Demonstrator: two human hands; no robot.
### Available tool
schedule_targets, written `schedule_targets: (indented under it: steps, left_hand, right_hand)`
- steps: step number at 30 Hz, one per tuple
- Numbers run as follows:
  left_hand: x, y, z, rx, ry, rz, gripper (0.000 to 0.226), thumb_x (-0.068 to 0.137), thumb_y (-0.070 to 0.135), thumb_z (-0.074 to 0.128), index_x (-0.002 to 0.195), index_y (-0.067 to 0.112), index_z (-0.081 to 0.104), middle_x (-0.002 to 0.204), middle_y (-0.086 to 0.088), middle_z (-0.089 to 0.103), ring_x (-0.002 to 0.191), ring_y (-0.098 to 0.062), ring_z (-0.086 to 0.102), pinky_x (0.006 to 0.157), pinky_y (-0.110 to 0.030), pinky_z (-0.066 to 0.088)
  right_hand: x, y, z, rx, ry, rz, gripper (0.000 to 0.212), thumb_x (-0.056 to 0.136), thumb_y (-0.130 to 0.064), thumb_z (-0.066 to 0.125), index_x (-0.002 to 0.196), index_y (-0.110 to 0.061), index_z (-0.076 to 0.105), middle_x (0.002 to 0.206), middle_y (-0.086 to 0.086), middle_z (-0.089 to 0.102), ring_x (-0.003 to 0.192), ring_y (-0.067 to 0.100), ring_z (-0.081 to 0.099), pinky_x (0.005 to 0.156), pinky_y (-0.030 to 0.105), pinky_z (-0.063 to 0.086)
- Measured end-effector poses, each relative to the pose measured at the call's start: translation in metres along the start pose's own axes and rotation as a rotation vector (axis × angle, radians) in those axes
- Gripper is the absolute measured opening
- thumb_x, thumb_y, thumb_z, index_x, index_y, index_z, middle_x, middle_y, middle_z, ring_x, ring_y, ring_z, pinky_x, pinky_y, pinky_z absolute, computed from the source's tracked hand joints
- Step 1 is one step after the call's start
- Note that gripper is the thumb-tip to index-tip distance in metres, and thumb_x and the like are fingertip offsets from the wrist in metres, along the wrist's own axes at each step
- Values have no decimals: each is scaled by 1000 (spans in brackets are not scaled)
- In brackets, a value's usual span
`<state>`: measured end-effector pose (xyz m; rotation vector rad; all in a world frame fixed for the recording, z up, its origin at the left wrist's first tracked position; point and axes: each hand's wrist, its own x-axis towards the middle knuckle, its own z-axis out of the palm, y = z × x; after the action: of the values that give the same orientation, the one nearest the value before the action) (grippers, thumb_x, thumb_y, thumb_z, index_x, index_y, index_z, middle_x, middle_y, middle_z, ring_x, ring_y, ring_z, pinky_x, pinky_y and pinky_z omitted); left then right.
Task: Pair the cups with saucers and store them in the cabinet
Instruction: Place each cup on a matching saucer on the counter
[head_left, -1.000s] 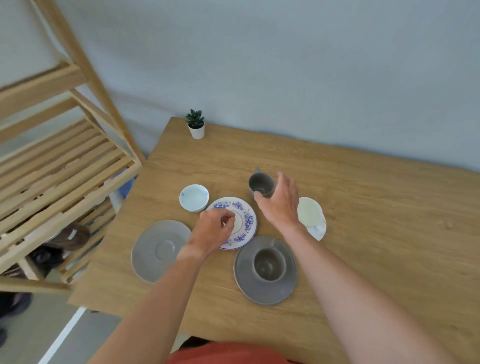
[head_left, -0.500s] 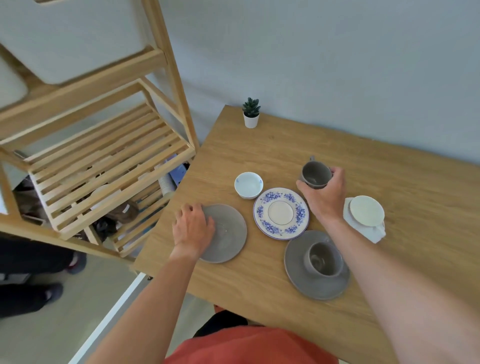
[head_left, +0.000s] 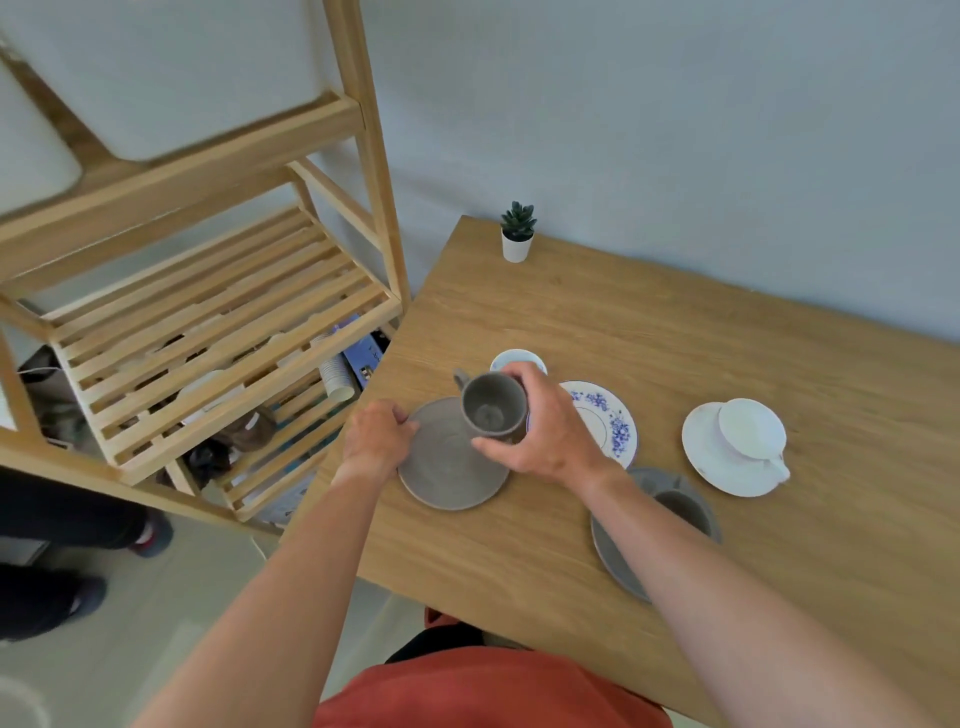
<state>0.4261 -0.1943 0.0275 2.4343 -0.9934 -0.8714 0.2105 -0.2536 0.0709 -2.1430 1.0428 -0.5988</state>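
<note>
My right hand (head_left: 545, 434) grips a grey cup (head_left: 491, 404) and holds it just above a grey saucer (head_left: 451, 470) near the table's left edge. My left hand (head_left: 376, 439) holds that saucer's left rim. Behind the cup, a small white and blue cup (head_left: 514, 358) stands on the table. A blue-flowered saucer (head_left: 605, 421) lies to the right, partly hidden by my right hand. A second grey cup (head_left: 683, 512) sits on its grey saucer (head_left: 615, 558) under my right forearm. A white cup (head_left: 750, 428) lies upside down on a white saucer (head_left: 706, 457).
A slatted wooden shelf rack (head_left: 208, 322) stands left of the wooden table (head_left: 675, 322), with items on its lower shelves. A small potted plant (head_left: 517, 234) sits at the table's far corner. Someone's dark shoes (head_left: 47, 603) are on the floor at left.
My right hand has carried the grey cup leftward from behind the flowered saucer to above the grey saucer. My left hand stays on that saucer's rim. The view has shifted left.
</note>
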Motion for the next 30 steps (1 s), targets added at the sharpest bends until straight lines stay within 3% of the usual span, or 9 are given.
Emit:
schedule_targets:
  steps: [4,8,13,17,20,25,27,30]
  left_hand:
    - [2,-7,-5,-102,-3,-42,11,90,28,67,89,19,61,94,-4,61,89,-28,66,73,-45,61]
    - [1,-12,-7,-172,-44,-36,14,93,25,65,104,20,60,108,-5,53,88,-26,62,48,-34,60]
    - [5,-15,-11,-203,-111,-8,12,93,19,67,99,24,58,116,-13,57,94,-32,66,43,-29,56]
    - [11,-19,-15,-202,-142,-10,12,90,22,71,96,25,61,118,-16,58,88,-33,69,44,-29,57]
    - [17,-18,-17,-161,-165,7,12,89,23,72,98,21,63,102,-12,68,69,-24,73,46,-27,56]
    - [23,-11,-25,-156,-201,-41,14,88,28,62,94,17,69,81,-9,74,64,-19,68,54,-27,53]
    - [27,-5,-27,-157,-169,-29,26,88,29,54,95,10,70,80,-11,71,69,-22,64,61,-32,49]
    - [30,15,-28,-76,-86,15,23,89,25,49,90,10,66,96,-12,67,87,-26,58,71,-35,42]
  right_hand:
    - [0,-6,24,3,-99,35,71,63,-47,84,120,-27,48,114,-12,60,105,9,59,90,35,52]
    - [0,-4,42,14,-125,94,73,62,-48,84,121,-31,45,117,-13,59,108,8,57,93,35,52]
    - [3,-6,49,38,-135,98,73,64,-46,86,122,-31,45,119,-13,58,110,6,56,95,34,51]
    - [5,-9,52,23,-143,84,75,64,-44,87,124,-28,45,120,-12,57,110,6,55,96,33,51]
    - [6,-10,55,40,-142,85,76,65,-44,87,126,-28,45,122,-12,57,112,6,55,98,34,50]
    - [-1,-10,44,44,-183,110,85,74,-50,80,143,-28,35,138,-12,49,125,1,44,105,24,39]
    - [-6,-9,34,47,-124,97,75,83,-48,72,145,-24,38,137,-10,48,121,3,45,101,17,38]
    - [-10,-2,17,33,101,67,50,90,-34,65,133,-15,50,120,-9,53,99,4,47,87,11,38]
